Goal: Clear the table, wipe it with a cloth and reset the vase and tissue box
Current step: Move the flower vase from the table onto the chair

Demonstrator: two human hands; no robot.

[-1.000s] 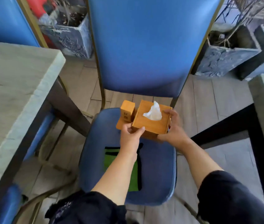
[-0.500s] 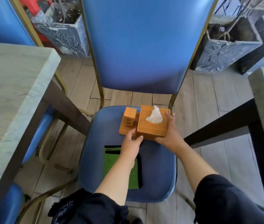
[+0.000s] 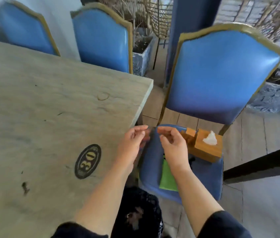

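Two chairs point(image 3: 101, 38) with blue backs stand along the far edge of the desk point(image 3: 41, 109), which takes up the left half of the view where a second ago only its corner showed. Its pale wood-grain top carries a dark oval plaque point(image 3: 87, 161) marked 30, a faint ring mark and a few dark specks; nothing else lies on the part in view. Near the desk's right edge, the left hand point(image 3: 132, 143) is raised with its fingers loosely curled and nothing in it. A second ago it gripped the near left corner of the tissue box; now it is clear of the box. Just beside it, the right hand point(image 3: 173, 145) is likewise half open and empty, fingertips close to those of the left hand but apart from them. It too has let go of the box. Below the hands, a green cloth point(image 3: 167, 177) lies on the blue seat of the nearer chair point(image 3: 221, 69), partly hidden by the right forearm. To the right of the right hand, the wooden tissue box point(image 3: 207, 148) rests on the back part of that seat, a white tissue point(image 3: 210, 138) sticking up from its top; a small wooden block point(image 3: 190, 133) stands at its left side on the same base. Grey planters point(image 3: 271, 98) sit on the floor at far right.
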